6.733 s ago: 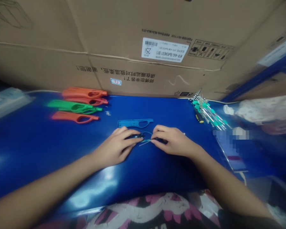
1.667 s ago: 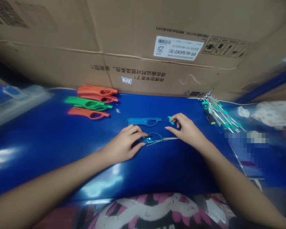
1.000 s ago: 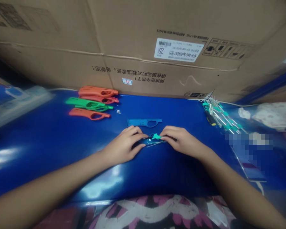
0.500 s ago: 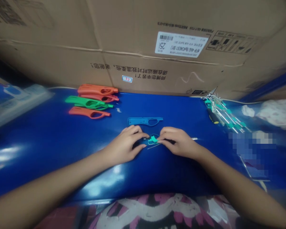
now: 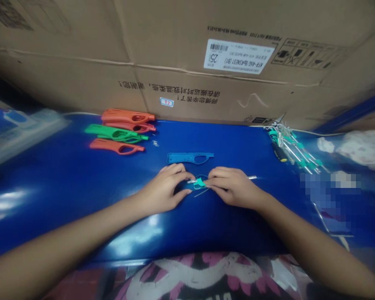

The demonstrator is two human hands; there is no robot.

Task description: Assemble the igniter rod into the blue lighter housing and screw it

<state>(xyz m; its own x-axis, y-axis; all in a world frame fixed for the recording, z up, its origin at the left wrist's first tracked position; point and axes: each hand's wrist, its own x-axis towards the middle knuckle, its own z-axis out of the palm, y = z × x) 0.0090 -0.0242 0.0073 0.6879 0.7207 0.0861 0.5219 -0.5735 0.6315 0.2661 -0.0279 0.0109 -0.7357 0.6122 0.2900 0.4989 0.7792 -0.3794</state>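
My left hand (image 5: pixel 167 188) is closed on the left end of a blue lighter shell half, which blends with the table and is mostly hidden. Between the hands sits a teal trigger piece (image 5: pixel 200 182) with a short silvery part at its left and thin wires looping around it. The fingers of my right hand (image 5: pixel 234 186) pinch the right side of this trigger assembly. A metal tube (image 5: pixel 252 177) sticks out beyond that hand. Just above lies another blue shell half (image 5: pixel 176 158), inner side up, touched by neither hand.
Orange and green lighter shells (image 5: pixel 117 132) are stacked at the left, with tiny metal pieces (image 5: pixel 155 143) beside them. At right lie several metal tube assemblies (image 5: pixel 295 146) with teal parts and a black-yellow handle (image 5: pixel 280 154). A large cardboard box (image 5: pixel 175 50) walls off the back.
The teal trigger piece has shifted slightly left, and the silvery part by my left fingers shows more clearly. The metal tube's outer end sits a little higher and farther left.
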